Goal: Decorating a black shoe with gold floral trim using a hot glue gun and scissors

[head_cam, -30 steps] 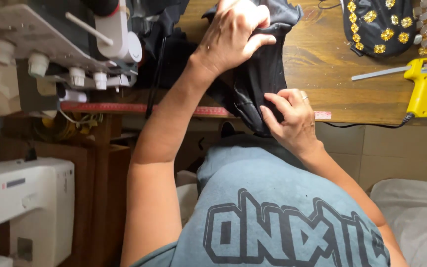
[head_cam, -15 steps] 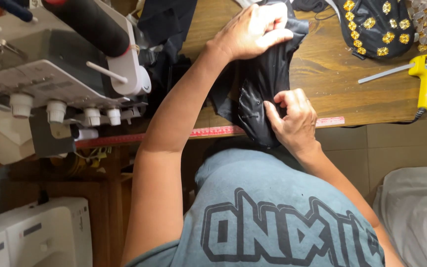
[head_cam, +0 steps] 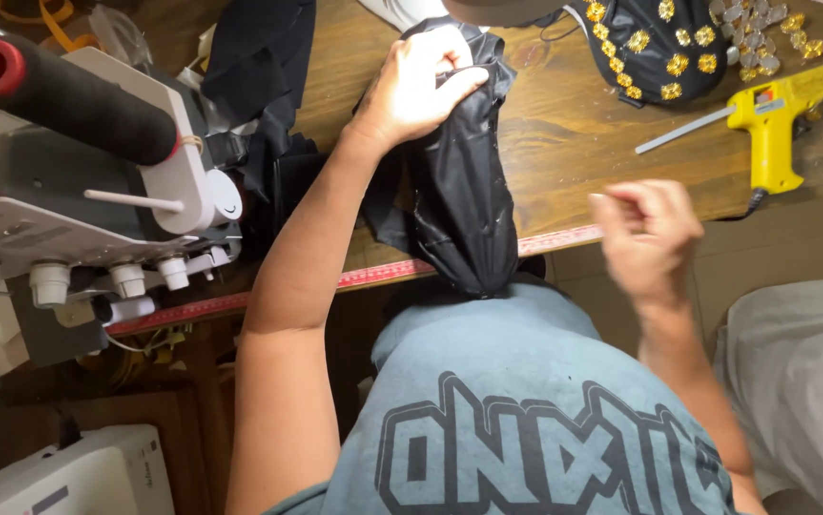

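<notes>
A piece of shiny black fabric (head_cam: pixel 464 200) lies across the wooden table (head_cam: pixel 574 143) and hangs over its front edge onto my lap. My left hand (head_cam: pixel 416 86) grips the far end of the fabric, bunched in the fingers. My right hand (head_cam: pixel 650 238) is off the fabric, raised in front of the table edge to the right, blurred, with fingers pinched together; nothing visible shows between them. A red measuring tape (head_cam: pixel 373 277) runs along the table's front edge under the fabric.
A yellow glue gun (head_cam: pixel 774 119) with a glue stick lies at the right. A black piece with gold studs (head_cam: pixel 655 43) sits at the back right, loose gold studs beside it. A white overlock machine (head_cam: pixel 97 210) with a black thread cone stands left; another white sewing machine (head_cam: pixel 78 477) is below.
My right hand has let go of the fabric's near end and pulled away to the right. My left hand keeps its grip at the far end.
</notes>
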